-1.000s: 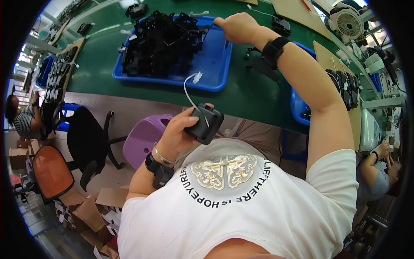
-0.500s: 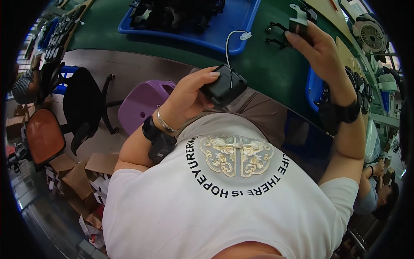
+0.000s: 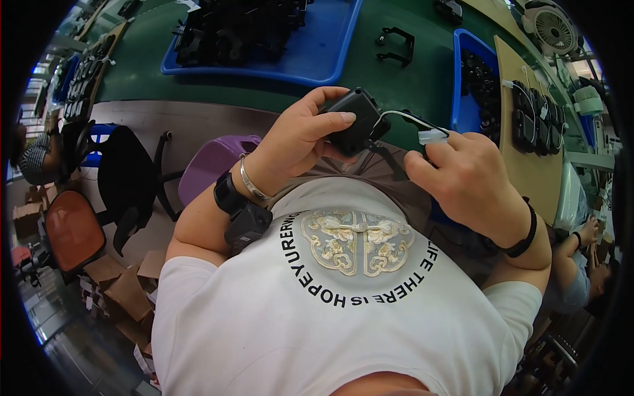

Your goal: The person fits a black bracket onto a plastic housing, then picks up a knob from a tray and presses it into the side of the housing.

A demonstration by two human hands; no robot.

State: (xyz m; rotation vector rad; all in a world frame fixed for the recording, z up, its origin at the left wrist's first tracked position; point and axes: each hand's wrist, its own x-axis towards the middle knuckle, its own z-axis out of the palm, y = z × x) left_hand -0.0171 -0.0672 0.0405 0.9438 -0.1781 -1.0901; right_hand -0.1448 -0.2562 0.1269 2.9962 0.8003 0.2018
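A black boxy device (image 3: pixel 355 119) is gripped in my left hand (image 3: pixel 297 129), thumb on its face and fingers behind. From it a thin white cable (image 3: pixel 396 113) curves over to a white plug connector (image 3: pixel 432 136) beside my right fingers. My right hand (image 3: pixel 465 178) is closed on a black bracket (image 3: pixel 391 160), whose two arms reach toward the device; the part inside my fingers is hidden. Whether the arms touch the device on both sides, I cannot tell. Another black U-shaped bracket (image 3: pixel 411 47) lies on the green table beyond.
A blue tray (image 3: pixel 264 74) heaped with black parts stands at the far left of the green table (image 3: pixel 376 86). To the right are a blue bin (image 3: pixel 457 79) of small black parts and a board (image 3: pixel 522 168) with several cabled devices. A purple stool (image 3: pixel 210 165) stands left.
My right hand has come down from the far right of the table toward the device and now holds a black bracket. The device has turned in my left hand, its cable now pointing right.
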